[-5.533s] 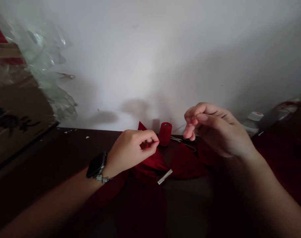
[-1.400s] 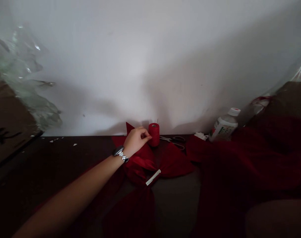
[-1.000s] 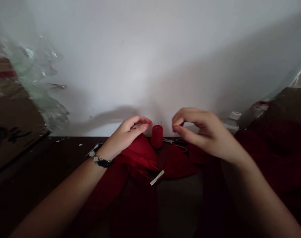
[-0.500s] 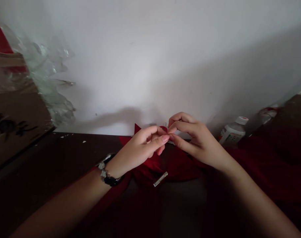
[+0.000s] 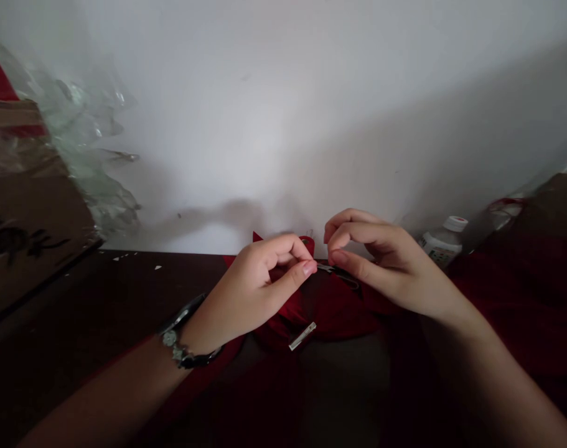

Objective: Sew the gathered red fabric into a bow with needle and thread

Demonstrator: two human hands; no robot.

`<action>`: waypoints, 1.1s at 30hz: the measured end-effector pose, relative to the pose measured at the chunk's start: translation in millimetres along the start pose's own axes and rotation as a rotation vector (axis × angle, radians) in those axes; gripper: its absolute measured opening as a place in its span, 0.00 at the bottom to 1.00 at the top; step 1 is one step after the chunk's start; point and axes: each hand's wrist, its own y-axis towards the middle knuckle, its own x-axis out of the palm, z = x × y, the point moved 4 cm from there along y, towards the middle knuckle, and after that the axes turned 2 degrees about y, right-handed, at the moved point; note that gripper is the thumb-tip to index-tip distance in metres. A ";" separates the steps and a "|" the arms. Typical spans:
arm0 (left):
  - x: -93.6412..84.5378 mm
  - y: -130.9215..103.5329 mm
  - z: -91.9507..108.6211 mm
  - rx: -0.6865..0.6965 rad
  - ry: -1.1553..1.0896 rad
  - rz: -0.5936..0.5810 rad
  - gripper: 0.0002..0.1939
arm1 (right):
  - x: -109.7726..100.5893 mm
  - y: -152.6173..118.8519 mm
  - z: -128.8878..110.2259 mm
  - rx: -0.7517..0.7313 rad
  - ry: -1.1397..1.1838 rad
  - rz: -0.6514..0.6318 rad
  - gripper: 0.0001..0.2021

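Pinching, thumb to forefinger: left hand (image 5: pixel 259 286), between ten and eleven o'clock from the clip (image 5: pixel 302 336); right hand (image 5: pixel 390 264), two o'clock, likewise, fingertips just apart from the left's. Anything held: too fine to tell. Spool (image 5: pixel 307 244), red, twelve o'clock, partly behind the left hand. Scissors (image 5: pixel 325 268), one o'clock, on the counter (image 5: pixel 124 286). Cloth (image 5: pixel 346 314), red, around the clip. Bottle (image 5: pixel 444 242), white-capped, two o'clock, beyond the right hand.

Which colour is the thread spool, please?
The thread spool is red, partly hidden, in the head view.
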 end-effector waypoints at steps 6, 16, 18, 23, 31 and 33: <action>-0.1 -3.9 4.8 0.013 -0.024 0.022 0.09 | -4.2 -3.3 -1.0 0.018 0.025 0.008 0.05; 0.7 -3.9 9.0 0.048 -0.004 0.047 0.08 | 3.3 -3.7 -1.7 0.031 0.052 -0.026 0.02; 2.1 -4.5 7.8 0.052 0.003 0.039 0.07 | 4.2 -3.7 -2.2 0.026 0.030 -0.040 0.02; 4.5 -3.5 3.0 0.021 0.023 0.008 0.07 | 4.5 -2.9 -2.3 0.003 -0.023 -0.065 0.05; 1.1 -1.3 0.5 0.028 0.053 0.012 0.08 | 1.6 0.3 5.6 -0.018 -0.009 -0.023 0.03; 1.9 -1.5 -0.3 0.037 0.045 0.004 0.08 | 3.9 0.2 5.1 -0.022 -0.016 -0.040 0.04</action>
